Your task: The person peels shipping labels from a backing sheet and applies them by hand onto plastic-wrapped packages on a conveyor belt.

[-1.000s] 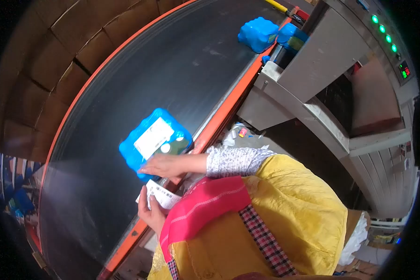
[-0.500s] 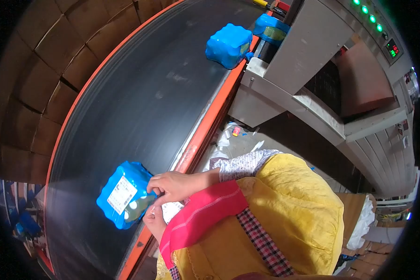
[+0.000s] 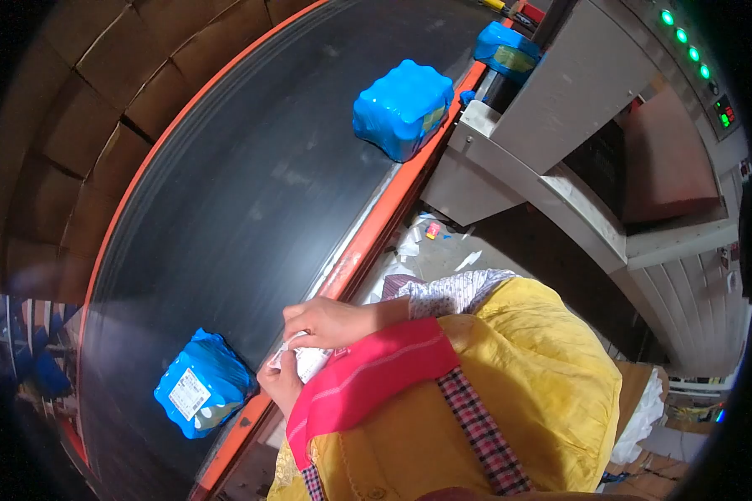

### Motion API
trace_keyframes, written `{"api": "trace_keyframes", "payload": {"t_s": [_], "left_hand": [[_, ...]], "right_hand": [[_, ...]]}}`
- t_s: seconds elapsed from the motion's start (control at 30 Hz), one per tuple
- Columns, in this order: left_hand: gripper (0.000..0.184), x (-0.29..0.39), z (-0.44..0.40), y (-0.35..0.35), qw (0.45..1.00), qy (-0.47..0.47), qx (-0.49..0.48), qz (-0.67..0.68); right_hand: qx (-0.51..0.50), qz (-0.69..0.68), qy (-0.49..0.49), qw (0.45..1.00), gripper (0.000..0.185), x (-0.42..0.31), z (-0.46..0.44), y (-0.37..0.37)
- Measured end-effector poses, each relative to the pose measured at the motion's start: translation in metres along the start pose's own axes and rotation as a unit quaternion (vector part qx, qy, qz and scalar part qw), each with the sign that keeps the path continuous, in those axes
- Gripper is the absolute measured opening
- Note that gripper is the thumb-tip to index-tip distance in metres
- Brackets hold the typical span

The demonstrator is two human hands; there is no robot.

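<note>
Both hands are together at the near orange edge of the belt, over white label sheets (image 3: pixel 311 361). My left hand (image 3: pixel 281 382) grips the labels from below, thumb on top. Just above it, my right hand (image 3: pixel 327 323) is closed, its fingertips pinching at the upper edge of the sheets. A blue-wrapped pack (image 3: pixel 205 384) with a white label on it lies on the belt, left of my hands and apart from them. Farther up the belt, a second blue pack (image 3: pixel 403 110) shows no label.
A third blue pack (image 3: pixel 506 50) sits at the outlet of the grey machine (image 3: pixel 572 92). The dark belt (image 3: pixel 251 209) has an orange rim. Brown cartons (image 3: pixel 83 125) are stacked beyond it. Scraps of paper (image 3: pixel 410 244) litter the floor.
The labelled pack has moved down the belt, away from my right hand. Another pack has come nearer. My right hand has left the labelled pack and closed at the label sheets.
</note>
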State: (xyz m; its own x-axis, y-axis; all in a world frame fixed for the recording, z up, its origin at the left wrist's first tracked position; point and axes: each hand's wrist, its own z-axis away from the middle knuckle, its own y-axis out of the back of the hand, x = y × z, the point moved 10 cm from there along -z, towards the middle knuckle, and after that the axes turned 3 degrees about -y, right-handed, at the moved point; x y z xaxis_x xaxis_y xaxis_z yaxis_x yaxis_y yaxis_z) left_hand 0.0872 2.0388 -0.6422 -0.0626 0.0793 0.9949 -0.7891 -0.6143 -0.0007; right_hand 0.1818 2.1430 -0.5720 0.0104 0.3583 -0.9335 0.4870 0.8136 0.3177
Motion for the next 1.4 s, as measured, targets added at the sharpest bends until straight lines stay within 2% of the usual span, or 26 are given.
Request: {"api": "trace_keyframes", "payload": {"t_s": [0.03,0.07,0.1,0.13,0.2,0.3,0.37,0.43,0.47,0.53,0.63,0.73,0.8,0.83,0.87,0.93,0.97,1.07,1.13,1.2,1.23,1.27,1.3,1.33,1.37,1.4], "left_hand": [[0.014,-0.001,0.000,0.000,1.000,0.003,0.004,-0.005],[0.027,0.004,-0.008,0.007,0.997,-0.044,0.017,-0.053],[0.046,-0.018,-0.006,0.004,0.991,0.033,0.046,0.119],[0.051,-0.025,-0.013,0.007,0.985,0.028,0.090,0.146],[0.057,-0.046,-0.026,0.013,0.970,0.056,0.155,0.181],[0.024,-0.070,-0.038,0.020,0.953,0.025,0.209,0.215],[0.025,-0.093,-0.041,0.035,0.952,0.038,0.243,0.184],[0.033,-0.096,-0.043,0.033,0.949,0.028,0.263,0.169],[0.038,-0.085,-0.046,0.028,0.948,0.011,0.266,0.174],[0.056,-0.073,-0.050,0.022,0.949,-0.006,0.280,0.144],[0.055,-0.088,-0.061,0.036,0.962,-0.057,0.264,0.040],[0.042,-0.077,-0.066,0.016,0.956,-0.083,0.257,0.118],[0.038,-0.078,-0.068,0.006,0.952,-0.081,0.260,0.137],[0.037,-0.086,-0.071,0.006,0.957,-0.040,0.261,0.115],[0.039,-0.096,-0.074,0.010,0.966,-0.015,0.250,0.063],[0.048,-0.075,-0.075,-0.006,0.968,-0.087,0.231,0.045],[0.055,-0.066,-0.075,-0.018,0.972,-0.088,0.219,-0.003],[0.058,-0.087,-0.080,-0.036,0.982,-0.066,0.162,-0.066],[0.055,-0.101,-0.082,-0.056,0.992,-0.024,0.111,-0.060],[0.049,-0.079,-0.078,-0.075,0.988,-0.095,0.067,-0.098],[0.047,-0.074,-0.074,-0.088,0.990,-0.062,0.047,-0.115],[0.049,-0.074,-0.072,-0.094,0.992,-0.060,0.014,-0.114],[0.051,-0.079,-0.071,-0.103,0.992,-0.058,-0.027,-0.107],[0.058,-0.073,-0.072,-0.101,0.981,-0.133,-0.001,-0.138],[0.067,-0.074,-0.073,-0.106,0.994,-0.097,-0.002,-0.054],[0.076,-0.075,-0.074,-0.111,0.998,-0.062,0.004,0.032]], "right_hand": [[0.028,0.027,0.045,0.998,0.014,-0.006,0.000,0.007],[0.056,0.053,0.090,0.993,0.014,-0.012,0.002,0.014],[0.087,0.079,0.133,0.984,0.013,-0.014,0.003,0.025],[0.150,0.120,0.190,0.963,0.012,-0.022,0.008,0.045],[0.191,0.038,0.049,0.980,0.011,0.029,0.006,0.085],[0.301,-0.053,-0.126,0.944,0.016,0.082,0.023,0.184],[0.463,-0.020,-0.101,0.880,0.021,0.125,0.039,0.256],[0.542,0.162,-0.137,0.813,0.024,0.166,0.055,0.323],[0.554,0.226,-0.112,0.793,0.028,0.165,0.057,0.343],[0.544,0.351,-0.159,0.746,0.031,0.187,0.054,0.373],[0.448,0.439,-0.254,0.736,0.045,0.216,0.042,0.381],[0.441,0.579,-0.149,0.669,0.064,0.174,0.021,0.338],[0.303,0.554,-0.097,0.769,0.071,0.212,-0.005,0.315],[0.231,0.535,-0.069,0.810,0.074,0.232,-0.015,0.298],[0.163,0.455,-0.157,0.862,0.074,0.264,-0.019,0.289],[0.132,0.512,-0.180,0.829,0.078,0.250,-0.025,0.254],[0.116,0.541,-0.192,0.810,0.080,0.244,-0.027,0.238],[0.033,0.557,-0.150,0.816,0.086,0.239,-0.041,0.181],[-0.028,0.452,-0.069,0.889,0.082,0.227,-0.044,0.128],[-0.072,0.412,0.045,0.907,0.068,0.197,-0.038,0.077],[-0.101,0.314,0.058,0.942,0.059,0.193,-0.038,0.065],[-0.130,0.145,-0.016,0.981,0.050,0.197,-0.038,0.063],[-0.225,-0.022,-0.204,0.952,0.043,0.203,-0.026,0.054],[-0.136,0.003,-0.014,0.991,0.042,0.191,-0.027,0.055],[-0.176,-0.032,-0.092,0.979,0.039,0.175,-0.020,0.056],[-0.163,-0.012,-0.016,0.986,0.036,0.170,-0.018,0.056]]}}
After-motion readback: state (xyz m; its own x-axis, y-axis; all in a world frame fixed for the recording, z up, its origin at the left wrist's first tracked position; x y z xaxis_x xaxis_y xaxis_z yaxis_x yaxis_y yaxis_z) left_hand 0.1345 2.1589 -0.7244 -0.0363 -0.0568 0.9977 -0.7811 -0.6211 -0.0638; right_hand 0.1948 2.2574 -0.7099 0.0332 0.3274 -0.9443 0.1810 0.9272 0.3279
